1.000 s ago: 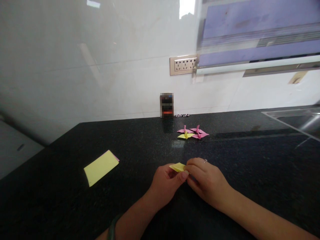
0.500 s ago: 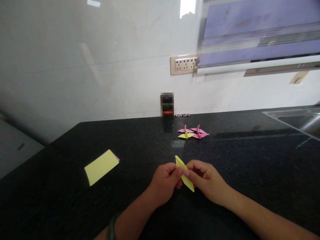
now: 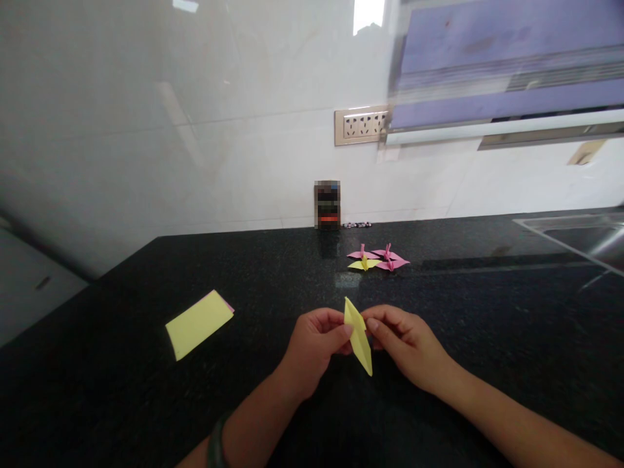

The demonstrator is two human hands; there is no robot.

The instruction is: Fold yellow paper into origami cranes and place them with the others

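A folded yellow paper (image 3: pixel 359 343), long and pointed at both ends, is held tilted above the dark counter between my two hands. My left hand (image 3: pixel 312 348) pinches its left side, thumb on the near face and fingers behind. At its right edge, my right hand (image 3: pixel 414 344) pinches a small part between thumb and forefinger. Beyond the hands stand a yellow paper crane (image 3: pixel 364 264) and three pink paper cranes (image 3: pixel 392 263), grouped close together. A stack of paper sheets (image 3: pixel 199 325) lies to the left, yellow on top with a pink edge showing beneath.
A small dark upright object (image 3: pixel 327 207), blurred out, leans at the wall with a beaded strand (image 3: pixel 357 225) beside it. A metal sink (image 3: pixel 585 234) is set into the counter (image 3: pixel 273 286) at right. Sockets (image 3: pixel 363 125) and a purple-covered rack (image 3: pixel 487 71) are on the wall.
My right thumb has moved from the paper's near face to its right edge. The folded paper has turned slightly more upright, and my left hand has shifted a little to the left.
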